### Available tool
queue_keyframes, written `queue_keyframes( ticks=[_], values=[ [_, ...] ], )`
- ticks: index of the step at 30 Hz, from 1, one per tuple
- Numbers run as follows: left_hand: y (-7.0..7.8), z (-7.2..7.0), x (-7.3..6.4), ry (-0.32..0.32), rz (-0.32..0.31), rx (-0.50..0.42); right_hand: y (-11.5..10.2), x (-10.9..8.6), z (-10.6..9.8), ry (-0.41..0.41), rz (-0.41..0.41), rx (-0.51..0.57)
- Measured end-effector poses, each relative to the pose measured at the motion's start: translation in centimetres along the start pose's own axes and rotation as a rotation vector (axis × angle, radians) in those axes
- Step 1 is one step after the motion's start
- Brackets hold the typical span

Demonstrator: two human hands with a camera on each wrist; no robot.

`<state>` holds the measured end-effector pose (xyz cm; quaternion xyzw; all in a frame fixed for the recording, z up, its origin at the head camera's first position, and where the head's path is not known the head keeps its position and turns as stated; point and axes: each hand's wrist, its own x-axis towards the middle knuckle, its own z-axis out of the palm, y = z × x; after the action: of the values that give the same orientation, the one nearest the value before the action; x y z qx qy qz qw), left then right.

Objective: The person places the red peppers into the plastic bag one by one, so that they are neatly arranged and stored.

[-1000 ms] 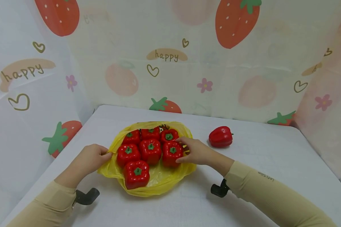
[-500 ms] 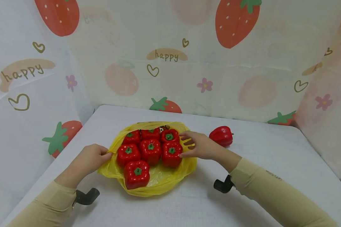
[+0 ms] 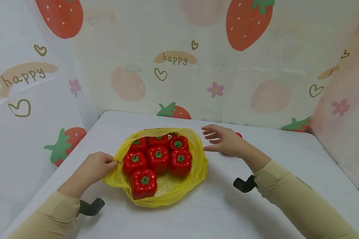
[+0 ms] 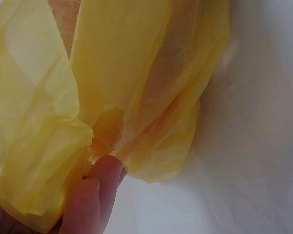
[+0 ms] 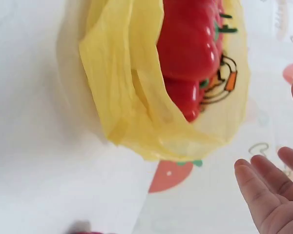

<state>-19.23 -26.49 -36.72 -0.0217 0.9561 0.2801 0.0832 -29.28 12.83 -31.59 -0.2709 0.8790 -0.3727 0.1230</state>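
A yellow plastic bag (image 3: 172, 198) lies spread wide on the table with several red bell peppers (image 3: 158, 159) with green stems inside. At its left rim my left hand (image 3: 96, 168) pinches the plastic; in the left wrist view the thumb and fingers (image 4: 85, 207) hold a gathered fold of the bag (image 4: 36, 117). My right hand (image 3: 225, 141), fingers spread and holding nothing, hovers right of the bag's far edge. It mostly covers one loose red bell pepper (image 3: 239, 135) on the table behind it. Peppers (image 5: 190, 41) inside the bag also show in the right wrist view.
A white-covered table (image 3: 275, 149) carries everything. Behind it and at the sides hangs a pale cloth (image 3: 179, 89) printed with strawberries, hearts and "happy". Black wrist mounts (image 3: 92, 206) stick out under both sleeves.
My right hand has left the rightmost pepper in the bag and moved right and away, now covering most of the loose pepper. My left hand stays on the bag's rim.
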Motion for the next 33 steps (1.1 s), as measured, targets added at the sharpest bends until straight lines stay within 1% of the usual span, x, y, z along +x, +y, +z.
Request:
queue_keyframes(
  ticks=[3,7,13,23,28,33],
  values=[
    [0.0,0.0,0.0,-0.001,-0.004,-0.001,0.5,-0.1,-0.9,0.005,-0.015,0.013],
    [0.0,-0.1,0.0,-0.002,-0.004,-0.005,1.6,-0.2,-2.0,0.011,-0.022,0.001],
    [0.1,-0.1,-0.1,-0.002,-0.006,-0.009,3.7,-0.4,-3.5,0.036,0.05,-0.034],
    [0.0,0.0,0.1,-0.002,-0.005,-0.005,7.5,-1.0,-5.7,0.091,0.091,-0.09],
    [0.0,0.0,0.1,-0.006,-0.01,-0.002,9.2,-1.4,-6.5,0.116,0.132,-0.076],
    [0.1,0.0,0.2,-0.005,-0.004,-0.003,11.0,-1.9,-6.8,0.116,0.188,-0.037]
  ],
)
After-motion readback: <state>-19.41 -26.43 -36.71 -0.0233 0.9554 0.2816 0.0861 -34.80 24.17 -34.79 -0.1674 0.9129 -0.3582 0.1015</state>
